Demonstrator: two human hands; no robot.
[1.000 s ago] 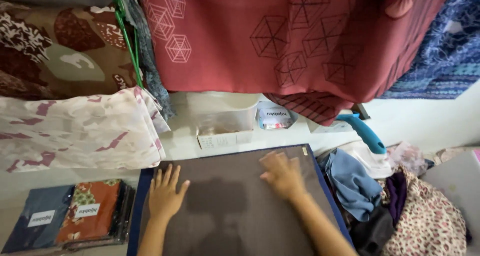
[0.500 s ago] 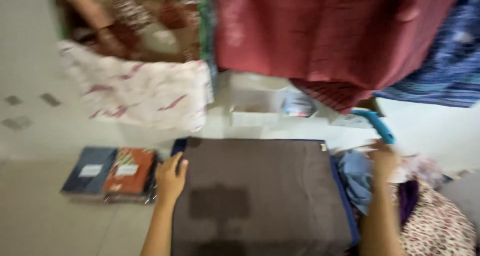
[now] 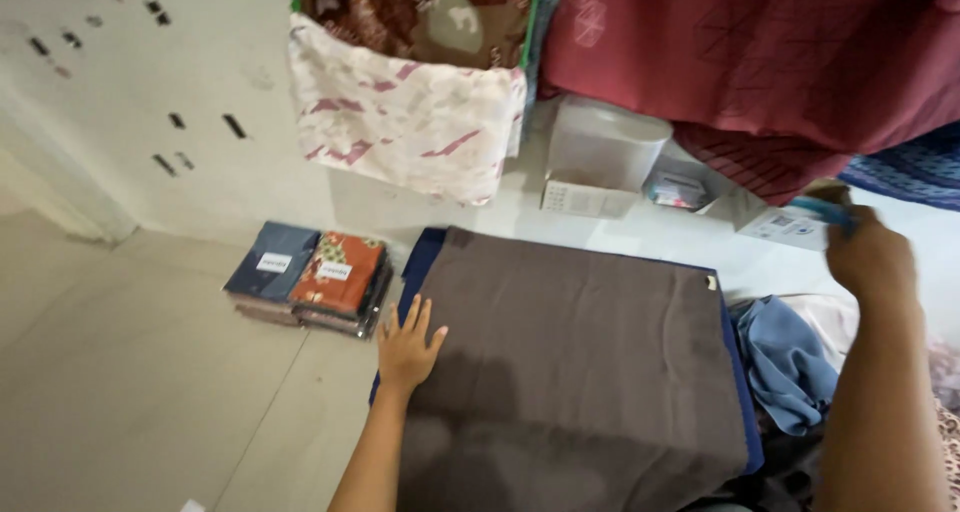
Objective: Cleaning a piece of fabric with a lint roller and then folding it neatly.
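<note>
A brown cloth (image 3: pixel 580 352) lies spread flat over a dark blue cloth (image 3: pixel 424 255) on the floor. My left hand (image 3: pixel 408 344) rests flat on the brown cloth's left edge, fingers apart. My right hand (image 3: pixel 868 257) is out at the right, past the cloth, closed around a light blue handle (image 3: pixel 822 210) of which only a short piece shows.
Two packaged folded fabrics (image 3: pixel 310 275), one dark blue and one orange, lie at the left. A white box (image 3: pixel 603 147) and small cartons stand behind the cloth. Patterned cloths hang above. Crumpled blue fabric (image 3: pixel 790 362) is heaped at the right.
My right hand left the brown cloth, moved right and closed on the light blue handle. My left hand stayed on the cloth's left edge. The view swung left.
</note>
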